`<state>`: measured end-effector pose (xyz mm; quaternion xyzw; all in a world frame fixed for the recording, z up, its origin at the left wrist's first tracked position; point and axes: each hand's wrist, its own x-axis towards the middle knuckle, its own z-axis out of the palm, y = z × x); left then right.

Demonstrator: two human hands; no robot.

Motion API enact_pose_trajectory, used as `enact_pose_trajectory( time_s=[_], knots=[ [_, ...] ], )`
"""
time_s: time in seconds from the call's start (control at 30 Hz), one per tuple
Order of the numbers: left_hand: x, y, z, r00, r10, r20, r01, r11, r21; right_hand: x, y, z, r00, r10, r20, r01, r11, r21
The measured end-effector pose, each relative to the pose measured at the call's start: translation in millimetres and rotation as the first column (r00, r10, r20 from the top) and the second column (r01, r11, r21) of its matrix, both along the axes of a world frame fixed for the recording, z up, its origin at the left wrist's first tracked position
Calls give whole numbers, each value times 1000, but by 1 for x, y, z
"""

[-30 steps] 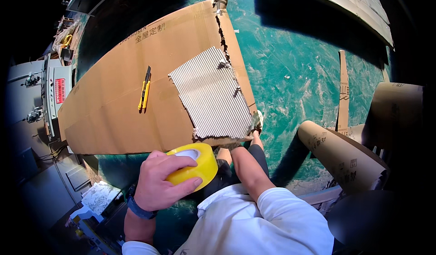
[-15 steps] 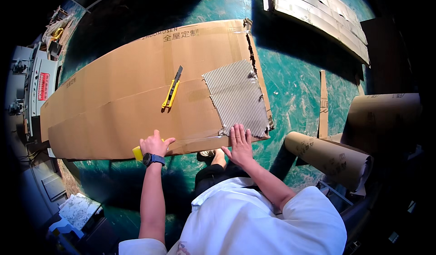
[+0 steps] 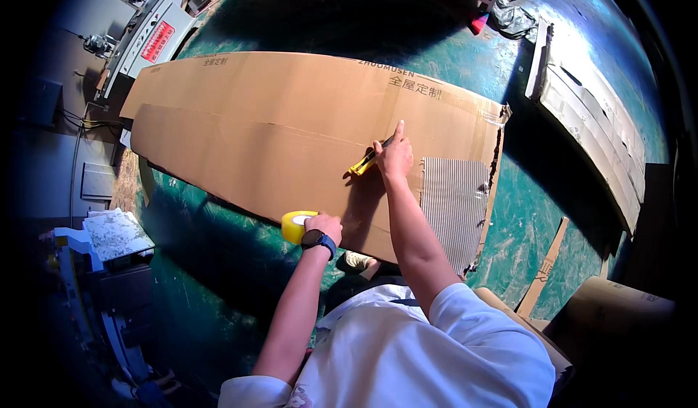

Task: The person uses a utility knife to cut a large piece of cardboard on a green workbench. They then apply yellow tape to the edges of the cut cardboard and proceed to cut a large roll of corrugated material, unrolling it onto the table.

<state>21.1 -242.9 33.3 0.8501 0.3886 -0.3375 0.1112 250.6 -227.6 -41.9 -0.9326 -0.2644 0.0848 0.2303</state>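
A large brown cardboard panel or box stretches across the view in front of me. At its near edge my left hand grips a roll of yellow packing tape. Out over the cardboard, my right hand is closed around the blade end of a yellow and black utility knife, index finger stretched forward. Part of the knife is hidden under the fingers. A ribbed grey-white corrugated patch covers the right end, beside my right forearm.
A white-topped block stands at lower left, below a pale machine with a red label. Pale flattened panels lie at right on the green floor. Brown cardboard rolls and a narrow cardboard strip are at lower right.
My right hand left the near edge of the corrugated patch and reached forward to the utility knife. The view turned, so the cardboard sits differently; my left hand still has the tape roll.
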Motion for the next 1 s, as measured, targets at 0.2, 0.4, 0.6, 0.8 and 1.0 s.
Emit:
enact_pose_trajectory(
  time_s=[0.2, 0.4, 0.6, 0.8, 1.0],
  knots=[
    [-17, -8, -11, 988, 98, 121, -98, 995, -6, 11, -25, -18, 875, 396, -277, -233, 848, 476],
    [-11, -16, -4, 985, 108, 138, -118, 990, 72, -35, -163, 13, 476, 509, -717, -334, 859, 388],
    [-8, -6, -11, 977, 124, 172, -131, 991, 30, -84, -83, 9, 406, 674, -617, -753, 630, 192],
    [-32, -14, -8, 967, 4, 254, -14, 999, 39, -80, -131, 38, 279, 329, -902, -621, 778, 91],
    [-43, -3, -15, 866, -121, 484, 178, 981, -73, -162, -146, -23, 632, 322, -705, -326, 936, 136]
  ],
)
